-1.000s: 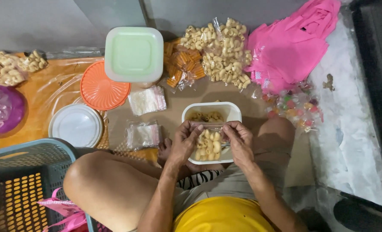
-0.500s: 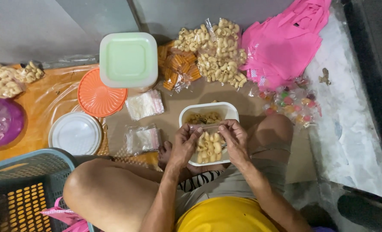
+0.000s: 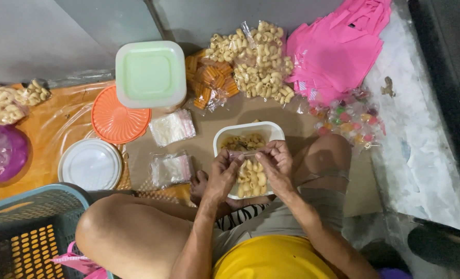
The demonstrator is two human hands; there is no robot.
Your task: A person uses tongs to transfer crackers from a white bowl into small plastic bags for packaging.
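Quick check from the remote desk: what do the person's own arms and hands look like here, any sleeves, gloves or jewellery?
Both arms are bare from the elbow down, with no sleeves in view. The left hand and right hand wear no gloves, and no rings, watch or bracelets can be made out. The fingers look uncovered. Below the arms, a yellow top and grey shorts show.

Place: home floor used as a snack-packing spot.
Evidence: bagged pasta-shaped snacks (image 3: 255, 62) beyond the hands, pink bags (image 3: 338, 46), plastic lids (image 3: 120, 116), basket (image 3: 23, 232) alongside.
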